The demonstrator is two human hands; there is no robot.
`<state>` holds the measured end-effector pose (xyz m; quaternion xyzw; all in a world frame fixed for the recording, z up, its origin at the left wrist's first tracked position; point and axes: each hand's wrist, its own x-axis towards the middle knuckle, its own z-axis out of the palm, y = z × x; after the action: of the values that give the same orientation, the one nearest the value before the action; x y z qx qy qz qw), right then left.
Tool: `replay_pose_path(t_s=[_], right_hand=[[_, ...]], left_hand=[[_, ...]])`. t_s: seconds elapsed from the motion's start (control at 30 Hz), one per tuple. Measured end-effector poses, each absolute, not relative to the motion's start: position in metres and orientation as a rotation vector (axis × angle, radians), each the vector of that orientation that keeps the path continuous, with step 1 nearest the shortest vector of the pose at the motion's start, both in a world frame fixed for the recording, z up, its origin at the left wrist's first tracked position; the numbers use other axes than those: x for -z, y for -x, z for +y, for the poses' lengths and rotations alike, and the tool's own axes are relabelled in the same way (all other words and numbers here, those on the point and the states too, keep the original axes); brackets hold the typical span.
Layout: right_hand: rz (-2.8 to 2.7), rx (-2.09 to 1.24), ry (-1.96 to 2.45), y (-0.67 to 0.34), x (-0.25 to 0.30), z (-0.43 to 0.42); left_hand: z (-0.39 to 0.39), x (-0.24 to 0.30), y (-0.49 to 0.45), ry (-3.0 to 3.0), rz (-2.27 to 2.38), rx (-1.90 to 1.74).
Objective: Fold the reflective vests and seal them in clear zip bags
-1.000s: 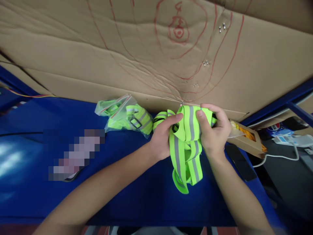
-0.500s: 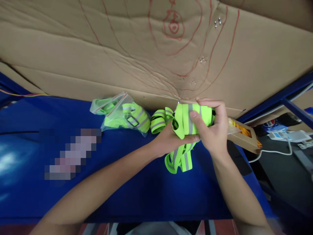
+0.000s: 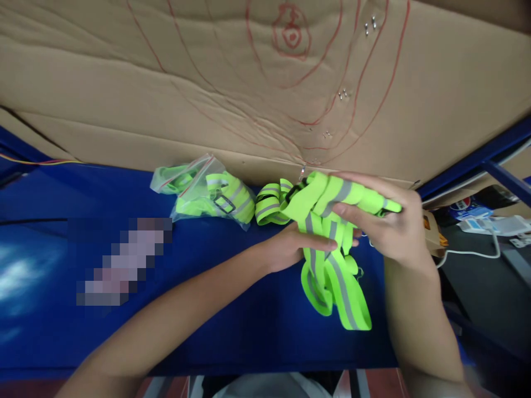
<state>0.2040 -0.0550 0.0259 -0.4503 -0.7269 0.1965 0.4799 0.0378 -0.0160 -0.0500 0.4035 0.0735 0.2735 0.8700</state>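
A neon-green reflective strap vest with grey stripes hangs in loops over the blue table. My right hand grips its upper band, thumb pressed on the stripe. My left hand reaches under the band with its fingers stretched out against the straps. A second rolled green strap lies just left of my hands.
A clear zip bag holding more green straps lies at the back of the table. A large cardboard sheet with red curved lines stands behind. A small cardboard box, a white cable and other items sit at the right.
My right hand has pulled the upper band out to the right and the vest has unfolded, its loops hanging lower. My left hand's fingers have straightened under the straps.
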Motion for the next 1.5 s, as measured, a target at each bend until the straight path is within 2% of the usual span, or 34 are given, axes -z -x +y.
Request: replay_pose_path(t_s=[0.3,0.5,0.57,0.67,0.77,0.87,1.0,1.2,1.3,1.5], right_hand=[[-2.044,-0.23,0.712,-0.217,-0.035,-0.054],[-2.221,-0.11,0.813,-0.219,-0.038,-0.05],[-2.328,-0.192,0.835,-0.22,-0.039,-0.048],[-2.421,-0.538,0.783,-0.226,-0.036,-0.042],[-2.127,-0.808,0.76,-0.231,-0.027,-0.034],[-1.881,-0.806,0.906,-0.229,-0.021,-0.031],[-1.98,-0.85,1.144,-0.224,-0.017,-0.03],[-1.721,-0.965,1.062,-0.218,-0.007,-0.025],[-1.618,-0.868,1.077,-0.216,-0.003,-0.021],[-1.759,-0.404,1.066,-0.213,-0.008,-0.025]], left_hand=[[-0.021,0.04,-0.027,-1.02,0.234,-0.653],[-0.029,0.025,-0.025,-0.838,0.116,-0.707],[-0.027,0.019,-0.022,-0.773,0.216,-0.728],[-0.017,0.015,-0.015,-0.842,0.383,-0.754],[-0.005,0.016,-0.007,-1.023,0.449,-0.773],[0.004,0.019,-0.002,-1.169,0.518,-0.775],[0.006,0.021,-0.005,-1.172,0.476,-0.793],[0.004,0.035,-0.019,-0.945,0.451,-0.762],[-0.001,0.046,-0.027,-0.842,0.39,-0.701],[-0.01,0.047,-0.036,-0.83,0.403,-0.726]])
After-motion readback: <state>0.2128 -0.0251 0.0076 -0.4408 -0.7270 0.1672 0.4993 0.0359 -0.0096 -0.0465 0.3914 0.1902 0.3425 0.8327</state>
